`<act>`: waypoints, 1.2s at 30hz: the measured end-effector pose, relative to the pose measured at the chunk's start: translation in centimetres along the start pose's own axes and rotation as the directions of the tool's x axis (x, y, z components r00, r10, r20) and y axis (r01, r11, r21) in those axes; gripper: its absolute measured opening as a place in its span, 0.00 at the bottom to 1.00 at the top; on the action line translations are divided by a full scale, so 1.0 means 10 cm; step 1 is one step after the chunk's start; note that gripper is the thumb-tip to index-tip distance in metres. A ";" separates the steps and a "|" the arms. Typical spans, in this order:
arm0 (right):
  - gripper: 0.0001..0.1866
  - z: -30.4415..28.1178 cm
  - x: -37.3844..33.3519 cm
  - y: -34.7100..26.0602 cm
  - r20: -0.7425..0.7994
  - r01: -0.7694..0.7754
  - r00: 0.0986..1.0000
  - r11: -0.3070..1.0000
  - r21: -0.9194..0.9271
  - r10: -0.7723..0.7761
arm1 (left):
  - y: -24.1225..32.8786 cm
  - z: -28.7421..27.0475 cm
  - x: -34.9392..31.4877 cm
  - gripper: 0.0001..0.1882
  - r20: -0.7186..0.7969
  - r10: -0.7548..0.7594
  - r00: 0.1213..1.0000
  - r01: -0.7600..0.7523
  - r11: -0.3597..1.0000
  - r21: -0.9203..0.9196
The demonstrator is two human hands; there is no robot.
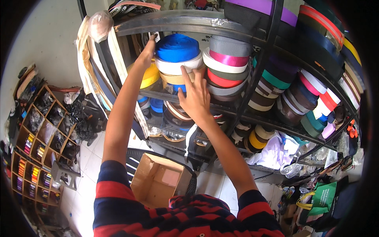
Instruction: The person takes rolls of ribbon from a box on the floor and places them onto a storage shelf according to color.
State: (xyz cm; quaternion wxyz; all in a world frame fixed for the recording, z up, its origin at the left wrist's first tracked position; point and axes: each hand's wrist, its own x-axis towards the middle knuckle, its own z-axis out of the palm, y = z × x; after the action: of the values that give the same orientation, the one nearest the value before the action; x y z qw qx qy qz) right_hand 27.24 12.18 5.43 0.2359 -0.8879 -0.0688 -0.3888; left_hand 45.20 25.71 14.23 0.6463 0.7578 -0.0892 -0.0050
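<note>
A stack of rolled webbing stands on the rack shelf, with a blue roll (177,48) on top, a white roll (173,66) under it and a tan roll (170,78) lower down. At the stack's left side is my left hand (149,48), raised beside the blue roll and seen edge-on; most of its fingers are hidden. In front of the stack, my right hand (195,94) is open, fingers stretched apart. Its index fingertip is at the white roll, though I cannot tell whether it presses on it. A yellow roll (151,76) lies behind my left forearm.
The black metal rack (256,59) has an upright post and more webbing rolls to the right. A cardboard box (160,177) sits on a dark chair below. Pale straps (85,59) hang at left, above a wooden cubby shelf (37,146) with thread spools.
</note>
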 end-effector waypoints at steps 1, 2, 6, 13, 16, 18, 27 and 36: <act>0.37 0.00 0.00 -0.02 -0.003 0.006 1.000 1.000 0.011 -0.006 | -0.02 -0.05 0.00 0.43 0.019 -0.027 0.999 0.028 0.998 -0.060; 0.37 -0.02 0.01 -0.04 -0.006 0.012 1.000 1.000 0.021 -0.012 | -0.04 -0.10 0.00 0.44 0.041 -0.051 0.998 0.056 0.991 -0.120; 0.36 0.05 0.03 0.06 -0.029 0.022 0.999 0.980 0.199 -0.016 | -0.17 0.07 -0.12 0.40 -0.055 0.053 0.997 -0.062 0.979 -0.196; 0.35 -0.02 0.05 0.23 -0.013 -0.008 1.000 0.966 0.257 0.011 | -0.06 0.32 -0.43 0.40 -0.098 0.078 0.992 -0.102 0.957 -0.271; 0.33 -0.06 -0.04 0.10 -0.025 0.013 1.000 0.949 0.316 -0.005 | -0.32 -0.01 -0.15 0.39 -0.217 0.011 0.976 -0.092 0.924 -0.371; 0.31 -0.19 -0.20 0.18 -0.025 0.018 1.000 0.897 0.441 -0.008 | -0.52 -0.07 -0.18 0.37 -0.259 0.118 0.959 -0.198 0.929 -0.312; 0.19 -0.90 -1.17 0.55 0.005 -0.012 1.000 0.914 0.406 0.011 | -1.25 -0.36 -0.62 0.28 -0.352 0.673 0.651 -0.071 0.516 0.854; 0.16 -1.18 -2.20 0.82 0.151 -0.313 0.950 0.832 0.457 0.274 | -1.29 -0.50 -0.51 0.21 -0.109 0.716 0.689 -0.344 0.456 0.821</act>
State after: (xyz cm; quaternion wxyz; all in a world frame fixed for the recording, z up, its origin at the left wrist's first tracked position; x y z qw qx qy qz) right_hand 6.81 0.78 -6.56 0.5005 -0.8173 -0.0344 -0.2835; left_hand 42.49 33.26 1.86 0.2425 0.8608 -0.1730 0.4126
